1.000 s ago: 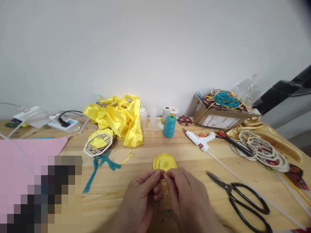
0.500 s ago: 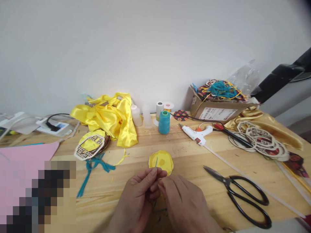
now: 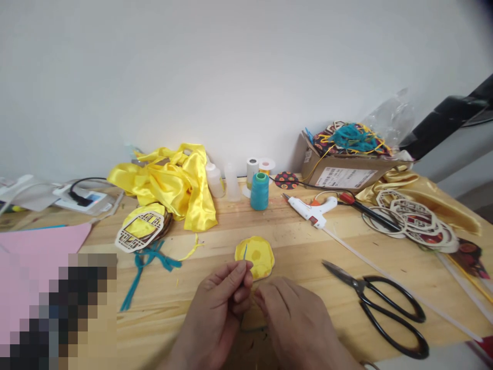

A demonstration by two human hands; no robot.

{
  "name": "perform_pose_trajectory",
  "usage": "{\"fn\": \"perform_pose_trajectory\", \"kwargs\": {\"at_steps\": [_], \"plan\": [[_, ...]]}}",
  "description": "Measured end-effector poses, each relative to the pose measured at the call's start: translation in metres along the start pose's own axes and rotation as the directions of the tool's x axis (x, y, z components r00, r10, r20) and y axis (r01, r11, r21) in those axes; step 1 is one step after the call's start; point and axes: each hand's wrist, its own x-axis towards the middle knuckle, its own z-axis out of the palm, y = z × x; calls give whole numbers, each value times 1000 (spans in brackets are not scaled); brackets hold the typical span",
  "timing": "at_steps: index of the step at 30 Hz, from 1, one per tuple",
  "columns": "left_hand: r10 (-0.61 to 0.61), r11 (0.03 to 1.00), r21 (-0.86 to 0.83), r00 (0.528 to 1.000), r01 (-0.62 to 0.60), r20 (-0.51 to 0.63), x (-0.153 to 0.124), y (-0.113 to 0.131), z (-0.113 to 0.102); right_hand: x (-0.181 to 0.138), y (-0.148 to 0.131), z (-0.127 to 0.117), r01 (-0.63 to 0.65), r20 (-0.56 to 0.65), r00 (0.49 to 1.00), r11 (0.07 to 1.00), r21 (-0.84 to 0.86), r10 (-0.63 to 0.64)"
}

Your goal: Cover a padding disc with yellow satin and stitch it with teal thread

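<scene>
Between thumb and forefinger, my left hand (image 3: 217, 303) pinches a thin teal thread (image 3: 245, 252), whose tip sticks up above the fingers. My right hand (image 3: 296, 313) is beside it, its fingers pinched together; what they hold is hidden. A thin dark strand hangs below, between the two hands. Just beyond my fingertips a round yellow fabric piece (image 3: 264, 259) lies flat on the wooden table (image 3: 215, 246). Behind it stands a cone of teal thread (image 3: 260, 194). Large black-handled scissors (image 3: 359, 287) lie partly spread, to the right of my right hand.
At the left are crumpled yellow satin (image 3: 165, 180), stacked wooden frames (image 3: 154, 239), teal cords (image 3: 148, 259) and pink sheets (image 3: 34, 257). Bottles (image 3: 232, 182) stand by the wall. A glue gun (image 3: 314, 209), a filled cardboard box (image 3: 339, 172) and more frames (image 3: 419, 218) are at the right.
My hands have moved slightly apart; before, their fingertips met. The left still pinches the teal thread. The view has shifted a little.
</scene>
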Motion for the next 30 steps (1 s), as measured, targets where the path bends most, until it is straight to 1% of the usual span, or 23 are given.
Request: {"fn": "perform_pose_trajectory", "kwargs": {"at_steps": [3, 5, 7, 8, 9, 11, 12, 13, 14, 15, 17, 20, 22, 27, 30], "plan": [[16, 1000, 7, 1000, -16, 10, 0, 0, 1, -1, 5, -2, -81, 42, 996, 992, 100, 77], [32, 999, 8, 999, -32, 22, 0, 0, 1, 1, 11, -5, -191, 106, 979, 961, 198, 173], [53, 998, 14, 998, -54, 30, -1, 0, 1, 5, 18, -11, -321, 172, 945, 898, 302, 279], [66, 998, 20, 997, -67, 35, -1, 0, 0, 8, 20, -14, -390, 204, 919, 846, 363, 337], [76, 997, 27, 996, -77, 41, -2, -1, 0, 12, 22, -16, -460, 239, 888, 774, 435, 393], [88, 995, 42, 995, -90, 49, -3, -1, -1, 18, 23, -19, -581, 341, 810, 573, 578, 477], [91, 994, 50, 994, -94, 53, -4, -1, -1, 21, 22, -20, -621, 389, 773, 469, 628, 501], [93, 994, 60, 994, -96, 55, -4, -2, -1, 23, 21, -21, -647, 425, 742, 386, 658, 519], [94, 993, 72, 994, -98, 57, -5, -2, -1, 25, 19, -22, -658, 444, 723, 332, 676, 529], [96, 991, 86, 993, -101, 63, -5, -2, -1, 27, 18, -22, -661, 450, 715, 307, 685, 535], [90, 988, 116, 993, -99, 82, -6, -2, 0, 29, 16, -24, -643, 434, 730, 317, 697, 528], [62, 983, 165, 993, -78, 103, -8, -2, 1, 31, 16, -27, -605, 398, 772, 384, 698, 495], [51, 978, 199, 994, -70, 96, -9, -2, 1, 33, 17, -29, -588, 374, 789, 420, 691, 489], [41, 968, 243, 995, -62, 90, -11, -1, 2, 39, 21, -30, -575, 344, 799, 460, 677, 493], [38, 964, 260, 995, -60, 90, -11, -1, 3, 40, 22, -30, -579, 347, 798, 465, 670, 493]]}}
